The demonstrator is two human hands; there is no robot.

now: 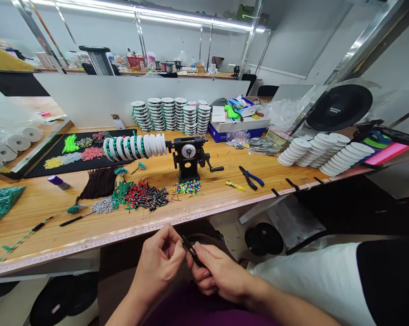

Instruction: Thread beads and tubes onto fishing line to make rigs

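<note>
Steadiness likely counts most in close work like this: a light grip on the dark handheld tool [194,254], its tip lined up with the opposite fingertips, and both wrists relaxed. Bringing the tool to the fingers in small moves should be safer than reaching across with the point, which could nick skin.

The right hand [221,271] has its fingers curled around the tool, thumb along it, the narrow end angled up towards the left hand [160,260]. That left hand has its thumb and forefinger pressed together just beside the tip; whether they pinch something fine is too small to tell. Both hands are in front of the near edge of the counter [211,197], below the winder [188,156].

Beyond them on the wood lie multicoloured beads [188,186], a heap of red, black and green pieces [148,195], a yellow tool [235,185] and blue-handled pliers [251,177], all apart from the hands.
</note>
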